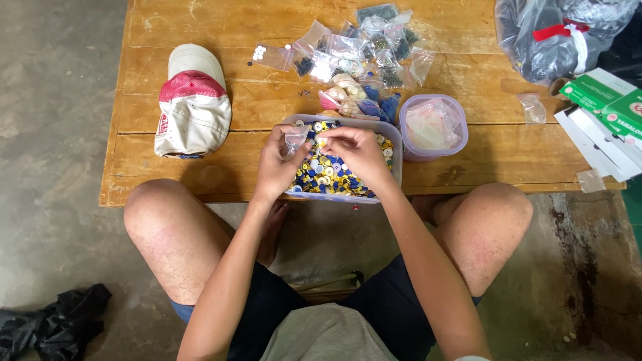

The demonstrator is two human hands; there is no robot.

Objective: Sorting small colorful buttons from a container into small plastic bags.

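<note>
Our left hand pinches a small clear bag, mouth up; our right hand pinches something hidden over the button tub.

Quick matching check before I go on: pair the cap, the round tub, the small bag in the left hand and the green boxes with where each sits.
1 cap
2 round tub
3 small clear bag
4 green boxes

A table's right edge
B in the left hand
C left part of the table
D right of the button tray

Pairs: 1-C, 2-D, 3-B, 4-A
</note>
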